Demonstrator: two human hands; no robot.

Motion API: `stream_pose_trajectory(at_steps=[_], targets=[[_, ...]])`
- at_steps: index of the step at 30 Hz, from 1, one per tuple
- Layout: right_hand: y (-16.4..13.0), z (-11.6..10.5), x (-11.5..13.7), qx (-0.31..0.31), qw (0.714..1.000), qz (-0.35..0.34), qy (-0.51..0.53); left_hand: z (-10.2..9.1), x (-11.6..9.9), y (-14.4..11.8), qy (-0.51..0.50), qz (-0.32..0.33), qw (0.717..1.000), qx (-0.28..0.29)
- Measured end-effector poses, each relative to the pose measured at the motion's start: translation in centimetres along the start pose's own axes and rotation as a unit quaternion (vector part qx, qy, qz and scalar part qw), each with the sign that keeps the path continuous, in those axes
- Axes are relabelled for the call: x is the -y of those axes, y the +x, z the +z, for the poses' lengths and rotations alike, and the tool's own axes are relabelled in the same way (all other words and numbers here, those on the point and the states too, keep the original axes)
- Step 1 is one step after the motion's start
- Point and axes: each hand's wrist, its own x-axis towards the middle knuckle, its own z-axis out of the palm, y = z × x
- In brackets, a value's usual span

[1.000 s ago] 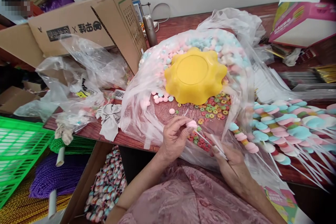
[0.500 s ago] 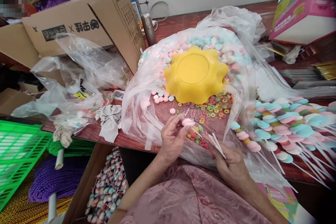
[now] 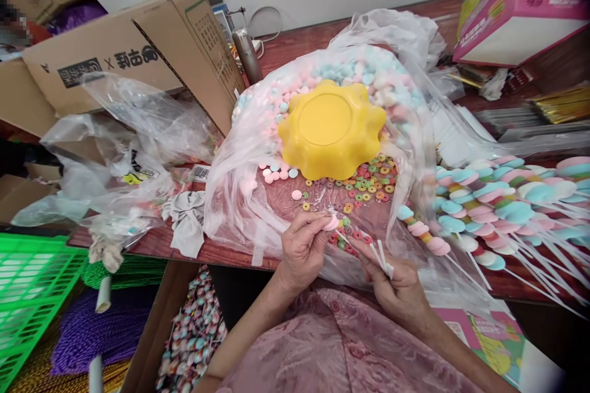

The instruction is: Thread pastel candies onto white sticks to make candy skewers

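Threading candy onto a stick, by the look of it. Left hand (image 3: pixel 302 245) is closed in a pinch, thumb and forefinger on a pink disc (image 3: pixel 330 221) at the table's near edge, just over the loose rings (image 3: pixel 364 187). Right hand (image 3: pixel 399 285) is curled shut around a small bundle of white sticks (image 3: pixel 381 256); one stick (image 3: pixel 343 237) runs from it up to the disc, tip at or in the candy. I cannot tell whether it has gone through.

How I'd do it well:
- Hold the disc by its rim so the fingertips stay clear of the exit side of the stick.
- Keep the stick square to the disc face and aimed at the centre. Off-centre probably splits a soft candy.
- Push from the right hand gripping close to the tip. A long free length would bow.
- Keep the spare sticks tucked back in the palm so they don't foul the working one.

Supplies are near: more rings and pastel discs lie on the plastic bag (image 3: pixel 239 184) in front of the upturned yellow bowl (image 3: pixel 332 129). Finished skewers (image 3: pixel 498 209) are piled to the right, touching the bag's edge.
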Motion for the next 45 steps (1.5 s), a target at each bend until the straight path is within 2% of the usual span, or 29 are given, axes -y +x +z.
stream_pose_trajectory(at_steps=[5,11,17,19,21,24,26,28,30,31,32,35,37,39,41,45], targets=[[-0.7,0.0,-0.2,-0.021,0.998,0.051,-0.002,0.2,0.0,-0.9,-0.051,-0.045,0.998,0.001],[-1.4,0.7,-0.5,-0.025,0.996,0.088,0.011,0.6,-0.4,-1.9,0.027,0.022,0.999,0.004],[-0.4,0.6,0.3,-0.045,0.992,0.103,0.050,1.5,-1.4,-2.6,0.003,0.059,0.992,0.114],[-0.2,0.0,0.1,-0.067,0.988,0.129,0.058,1.5,-1.7,-2.1,-0.021,0.051,0.988,0.144],[-0.3,-0.9,-0.7,-0.101,0.979,0.167,0.058,1.4,-1.5,-0.7,-0.025,0.026,0.988,0.147],[-1.0,-2.3,-2.6,-0.136,0.963,0.222,0.070,1.5,-0.3,2.4,0.044,-0.016,0.989,0.142],[-1.6,-2.8,-3.7,-0.134,0.960,0.233,0.079,1.9,0.9,4.3,0.140,-0.035,0.967,0.212],[-2.0,-3.1,-4.4,-0.129,0.962,0.229,0.077,2.6,2.0,5.5,0.249,-0.049,0.916,0.312],[-2.3,-3.2,-4.5,-0.132,0.962,0.225,0.078,3.2,2.8,5.8,0.316,-0.047,0.872,0.371],[-2.3,-3.2,-4.5,-0.135,0.961,0.225,0.085,3.4,3.1,5.7,0.325,-0.041,0.866,0.377],[-2.3,-3.2,-4.5,-0.140,0.959,0.226,0.095,3.5,3.3,5.6,0.316,-0.036,0.873,0.371],[-2.4,-3.4,-4.5,-0.144,0.954,0.233,0.120,3.5,3.7,5.8,0.220,-0.058,0.925,0.305],[-2.5,-3.4,-4.6,-0.142,0.954,0.232,0.122,3.8,3.7,6.3,0.164,-0.081,0.940,0.288],[-2.5,-3.4,-4.6,-0.140,0.956,0.228,0.117,4.3,3.5,6.8,0.168,-0.086,0.927,0.324],[-2.5,-3.4,-4.5,-0.142,0.958,0.223,0.114,4.9,3.2,7.0,0.207,-0.080,0.901,0.371],[-2.5,-3.5,-4.3,-0.134,0.960,0.216,0.119,5.3,2.6,6.4,0.268,-0.065,0.880,0.387]])
